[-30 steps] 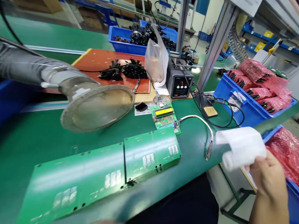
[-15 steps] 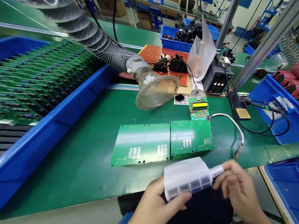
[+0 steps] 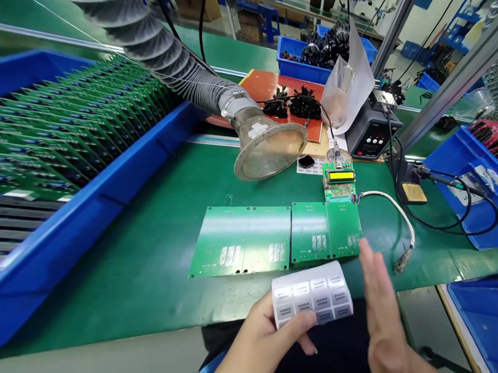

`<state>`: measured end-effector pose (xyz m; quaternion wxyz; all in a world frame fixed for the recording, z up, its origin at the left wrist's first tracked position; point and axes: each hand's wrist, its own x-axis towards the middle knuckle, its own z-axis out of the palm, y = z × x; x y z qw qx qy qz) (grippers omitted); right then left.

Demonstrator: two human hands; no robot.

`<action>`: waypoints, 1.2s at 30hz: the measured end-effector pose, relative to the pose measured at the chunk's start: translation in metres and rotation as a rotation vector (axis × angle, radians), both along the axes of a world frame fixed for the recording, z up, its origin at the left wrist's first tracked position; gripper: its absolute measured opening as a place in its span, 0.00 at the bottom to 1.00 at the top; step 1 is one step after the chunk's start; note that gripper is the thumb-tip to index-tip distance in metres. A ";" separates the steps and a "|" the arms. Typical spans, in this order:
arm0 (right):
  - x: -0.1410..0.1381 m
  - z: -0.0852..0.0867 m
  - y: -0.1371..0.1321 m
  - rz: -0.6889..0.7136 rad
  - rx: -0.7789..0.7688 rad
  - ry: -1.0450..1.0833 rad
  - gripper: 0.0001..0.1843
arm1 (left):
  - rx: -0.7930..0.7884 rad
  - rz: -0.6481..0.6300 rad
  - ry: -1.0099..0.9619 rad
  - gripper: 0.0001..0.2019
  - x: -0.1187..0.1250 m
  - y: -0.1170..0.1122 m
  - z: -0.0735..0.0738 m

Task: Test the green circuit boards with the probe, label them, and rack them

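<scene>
My left hand grips a white roll of small printed labels at the table's near edge, thumb on its lower left. My right hand is beside the roll on the right, fingers stretched out flat and apart from it, holding nothing. Just beyond the roll lie two green circuit board panels side by side: a wide one on the left and a stack on the right. A small board with a lit yellow display sits behind the stack.
A big blue crate of upright green boards fills the left. A fume hose with a clear funnel hangs over the green mat. A soldering station, iron stand, white cable and blue bins are at right.
My right hand has let go of the roll's end and opened flat beside it. The left hand keeps the roll, now turned so the labels face up. The view shifted slightly.
</scene>
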<state>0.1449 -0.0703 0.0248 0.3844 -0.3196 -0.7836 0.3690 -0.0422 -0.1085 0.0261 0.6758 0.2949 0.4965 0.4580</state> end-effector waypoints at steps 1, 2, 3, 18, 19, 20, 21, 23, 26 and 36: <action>0.003 0.006 0.004 -0.023 0.049 -0.032 0.39 | 0.012 -0.007 0.061 0.14 -0.002 0.000 0.002; 0.005 0.012 0.009 -0.013 0.098 -0.083 0.35 | 0.030 -0.018 0.121 0.11 -0.004 0.000 0.004; 0.007 0.018 0.015 0.033 0.143 -0.141 0.32 | 0.056 -0.032 0.176 0.09 -0.006 -0.001 0.007; -0.033 0.042 0.027 0.301 -0.381 -0.267 0.08 | 0.265 0.152 0.399 0.18 -0.026 -0.030 0.004; -0.035 0.043 0.027 0.308 -0.388 -0.280 0.06 | 0.297 0.113 0.483 0.11 -0.030 -0.029 0.005; -0.036 0.043 0.028 0.314 -0.384 -0.285 0.03 | 0.318 0.090 0.562 0.06 -0.034 -0.028 0.007; -0.038 0.043 0.029 0.316 -0.373 -0.285 0.02 | 0.324 0.084 0.627 0.04 -0.036 -0.028 0.008; -0.041 0.042 0.030 0.305 -0.353 -0.288 0.03 | 0.326 0.077 0.703 0.05 -0.040 -0.027 0.011; -0.044 0.041 0.032 0.281 -0.346 -0.333 0.04 | 0.344 0.041 0.739 0.06 -0.039 -0.026 0.011; -0.052 0.043 0.036 0.316 -0.307 -0.392 0.22 | 0.296 0.277 0.690 0.07 -0.034 -0.026 0.002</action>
